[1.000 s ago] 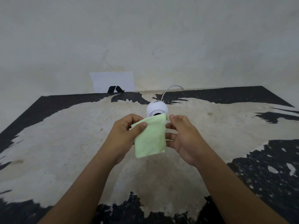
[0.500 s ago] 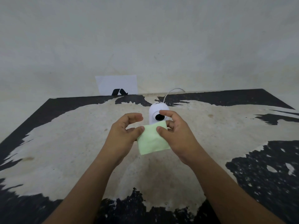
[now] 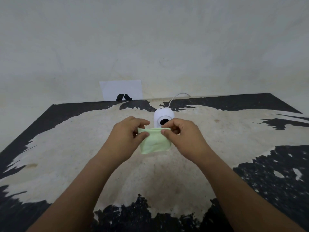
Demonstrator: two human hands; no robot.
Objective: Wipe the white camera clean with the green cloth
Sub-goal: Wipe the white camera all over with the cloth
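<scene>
A small white dome camera (image 3: 163,114) with a dark round lens stands on the worn table (image 3: 66,156), its white cable (image 3: 175,97) running back to the wall. Just in front of it I hold a folded pale green cloth (image 3: 154,142) in the air. My left hand (image 3: 127,137) pinches the cloth's upper left edge. My right hand (image 3: 181,136) pinches its upper right edge, its knuckles covering the camera's lower right. The cloth hangs below both hands and hides the camera's base.
The tabletop is black with a large worn pale patch. A white card (image 3: 122,89) with a black mark leans against the wall behind the table's far edge. A plain light wall fills the background.
Both hands have drawn closer together and the cloth now shows as a shorter, wider folded piece held along its top edge. The camera's lens is uncovered, having been behind the cloth a second ago.
</scene>
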